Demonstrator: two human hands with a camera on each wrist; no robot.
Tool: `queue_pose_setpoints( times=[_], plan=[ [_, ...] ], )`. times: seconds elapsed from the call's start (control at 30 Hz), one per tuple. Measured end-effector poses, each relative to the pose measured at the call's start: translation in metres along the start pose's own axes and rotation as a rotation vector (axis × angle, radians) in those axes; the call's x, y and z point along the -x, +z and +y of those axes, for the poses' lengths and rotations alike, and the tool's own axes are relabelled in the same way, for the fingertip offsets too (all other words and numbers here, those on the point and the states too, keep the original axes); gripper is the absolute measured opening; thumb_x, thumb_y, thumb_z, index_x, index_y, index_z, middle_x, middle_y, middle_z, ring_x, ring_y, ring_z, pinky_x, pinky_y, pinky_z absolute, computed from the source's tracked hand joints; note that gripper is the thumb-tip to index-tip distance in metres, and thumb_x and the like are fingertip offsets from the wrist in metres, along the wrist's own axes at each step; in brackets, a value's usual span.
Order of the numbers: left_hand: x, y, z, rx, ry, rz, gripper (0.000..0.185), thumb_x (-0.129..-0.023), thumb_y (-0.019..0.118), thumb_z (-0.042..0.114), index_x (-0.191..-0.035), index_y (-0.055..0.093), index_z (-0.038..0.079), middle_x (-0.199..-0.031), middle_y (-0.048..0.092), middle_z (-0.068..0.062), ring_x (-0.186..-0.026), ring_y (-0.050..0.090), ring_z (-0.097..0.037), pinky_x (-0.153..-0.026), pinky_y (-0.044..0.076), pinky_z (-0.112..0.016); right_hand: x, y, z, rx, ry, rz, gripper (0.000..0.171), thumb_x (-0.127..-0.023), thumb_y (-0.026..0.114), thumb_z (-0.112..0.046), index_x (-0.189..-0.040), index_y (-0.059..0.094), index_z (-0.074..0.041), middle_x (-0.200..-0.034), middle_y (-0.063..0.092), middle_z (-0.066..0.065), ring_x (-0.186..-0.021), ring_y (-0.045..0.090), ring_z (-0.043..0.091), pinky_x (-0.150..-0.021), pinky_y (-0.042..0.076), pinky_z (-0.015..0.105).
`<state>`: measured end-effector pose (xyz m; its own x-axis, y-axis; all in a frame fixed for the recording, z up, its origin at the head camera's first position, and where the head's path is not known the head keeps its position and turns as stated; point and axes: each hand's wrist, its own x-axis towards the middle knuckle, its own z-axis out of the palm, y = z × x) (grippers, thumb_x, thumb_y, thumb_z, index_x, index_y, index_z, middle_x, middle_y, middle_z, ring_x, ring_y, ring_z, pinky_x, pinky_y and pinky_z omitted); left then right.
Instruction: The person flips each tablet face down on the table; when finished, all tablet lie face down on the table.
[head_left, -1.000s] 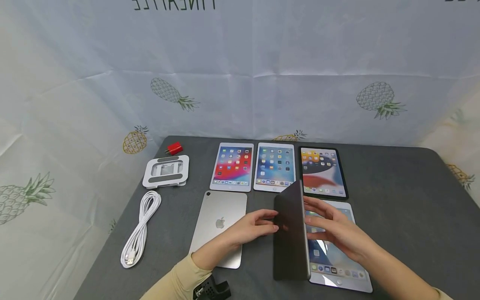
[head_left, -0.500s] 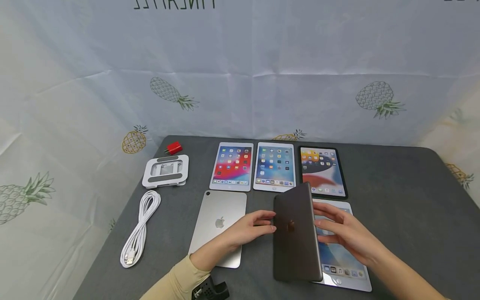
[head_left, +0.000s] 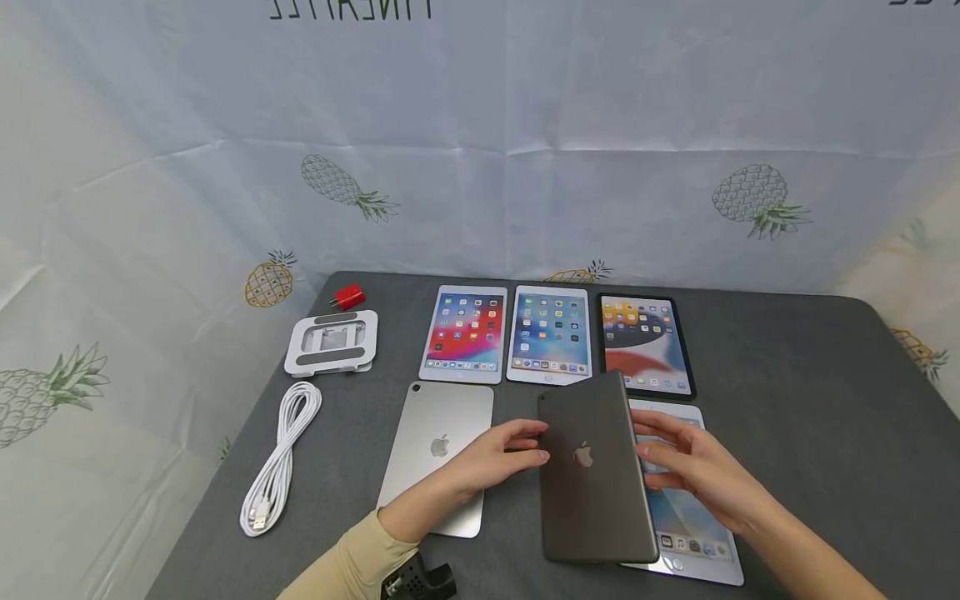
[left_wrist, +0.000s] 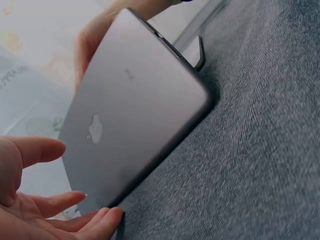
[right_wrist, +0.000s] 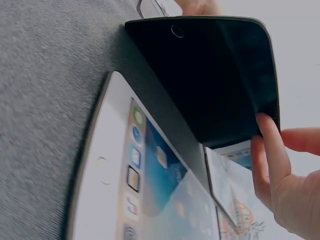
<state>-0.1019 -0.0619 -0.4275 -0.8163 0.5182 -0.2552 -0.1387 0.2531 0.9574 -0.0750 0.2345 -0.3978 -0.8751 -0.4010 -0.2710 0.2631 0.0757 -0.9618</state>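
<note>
Hands hold our gray tablet (head_left: 592,475) tilted, back up. Our left hand (head_left: 498,458) touches its left edge, fingers spread; our right hand (head_left: 686,467) props its underside with straight fingers, over a lit tablet (head_left: 693,533).

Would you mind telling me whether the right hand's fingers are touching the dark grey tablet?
Touching. In the right wrist view, the fingertips of the right hand press against the dark screen side of the tilted dark grey tablet, near its edge.
</note>
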Motion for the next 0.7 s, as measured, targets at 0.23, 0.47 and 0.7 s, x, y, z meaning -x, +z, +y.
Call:
queue_pose_setpoints(
  times=[0.23,0.47,0.7],
  plan=[
    [0.004,-0.007,-0.003,-0.027,0.002,0.054,0.049,-0.092,0.066,0.022,-0.137,0.053,0.006,-0.139,0.053,-0.009,-0.127,0.049,-0.028,-0.104,0.040,-0.049,-0.007,0.005,0.009,0.016,0.025,0.028,0.061,-0.101,0.054,-0.017,-0.150,0.026,0.006,-0.136,0.044,0.013,-0.105,0.062,0.012,-0.085,0.055,0.035],
    [0.011,-0.015,-0.006,-0.067,0.021,0.102,0.048,-0.092,0.066,0.024,-0.136,0.055,0.008,-0.138,0.052,-0.012,-0.129,0.046,-0.032,-0.103,0.040,-0.052,-0.020,0.012,0.019,0.017,0.037,0.027,0.067,-0.099,0.058,-0.016,-0.149,0.023,0.009,-0.124,0.050,0.012,-0.103,0.061,0.006,-0.085,0.054,0.030],
    [0.016,-0.021,-0.004,-0.106,0.012,0.120,0.048,-0.093,0.065,0.025,-0.136,0.055,0.006,-0.139,0.051,-0.015,-0.131,0.043,-0.034,-0.102,0.041,-0.052,-0.026,0.020,0.026,0.046,0.055,-0.018,0.071,-0.096,0.060,-0.010,-0.145,0.017,0.019,-0.121,0.052,0.014,-0.100,0.060,0.006,-0.087,0.053,0.027]
  ],
)
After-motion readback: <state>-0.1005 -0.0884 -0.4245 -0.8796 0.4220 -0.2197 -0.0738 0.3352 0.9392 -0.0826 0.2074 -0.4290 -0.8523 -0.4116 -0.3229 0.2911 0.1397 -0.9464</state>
